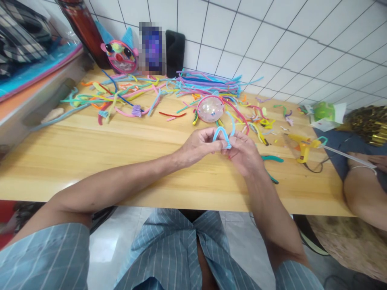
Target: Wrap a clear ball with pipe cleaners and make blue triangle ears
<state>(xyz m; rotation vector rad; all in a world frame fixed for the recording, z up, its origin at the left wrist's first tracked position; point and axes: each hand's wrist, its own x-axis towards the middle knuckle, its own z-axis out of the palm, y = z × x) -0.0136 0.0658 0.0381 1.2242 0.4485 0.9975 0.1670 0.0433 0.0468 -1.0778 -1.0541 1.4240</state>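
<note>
A light blue pipe cleaner (221,131), bent into a pointed loop, is pinched between my two hands above the wooden table. My left hand (203,146) grips the loop's base with its fingers closed. Close against it, my right hand (242,149) holds the same pipe cleaner, whose free end curls up above the fingers. Just beyond my hands lies a clear round piece with a pink rim (211,109). Green-handled pliers (273,159) lie partly hidden behind my right forearm.
Loose colourful pipe cleaners (208,83) spread along the back of the table (145,141). A yellow glue gun (304,150) with a cord lies at the right, near another person's arm (364,189). A decorated cat-like face (121,55), a dark phone (175,53) and a bottle stand against the tiled wall.
</note>
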